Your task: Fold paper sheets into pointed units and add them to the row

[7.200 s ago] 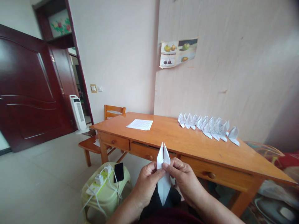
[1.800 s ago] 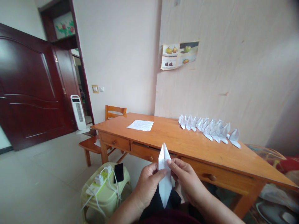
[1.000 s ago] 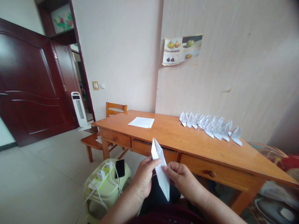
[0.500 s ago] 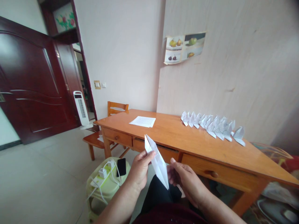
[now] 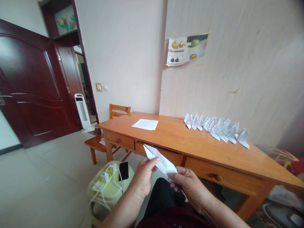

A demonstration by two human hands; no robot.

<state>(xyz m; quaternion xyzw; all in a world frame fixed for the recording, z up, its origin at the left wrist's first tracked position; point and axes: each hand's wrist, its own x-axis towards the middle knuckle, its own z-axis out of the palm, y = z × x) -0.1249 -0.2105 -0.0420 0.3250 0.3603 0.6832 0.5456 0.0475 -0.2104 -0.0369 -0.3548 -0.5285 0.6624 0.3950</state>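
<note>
A long, narrow folded white paper [image 5: 162,164] is held above my lap, in front of the table's drawers. My left hand [image 5: 145,171] pinches its upper left part, thumb on top. My right hand [image 5: 186,180] grips the lower right end between thumb and fingers. On the wooden table [image 5: 166,134] stand several folded paper pieces [image 5: 219,128] in a row at the right. A stack of printed sheets [image 5: 145,124] lies flat at the table's left part.
Left of my hands a pale green stool [image 5: 114,190] bears a power strip [image 5: 104,181], white cables and a black phone [image 5: 123,171]. A wooden chair [image 5: 95,144] and a white tower heater or fan [image 5: 83,110] stand farther back.
My right hand has closed on the lower end of the folded paper. The paper has turned to a flatter slant, and its upper tip has come down and left.
</note>
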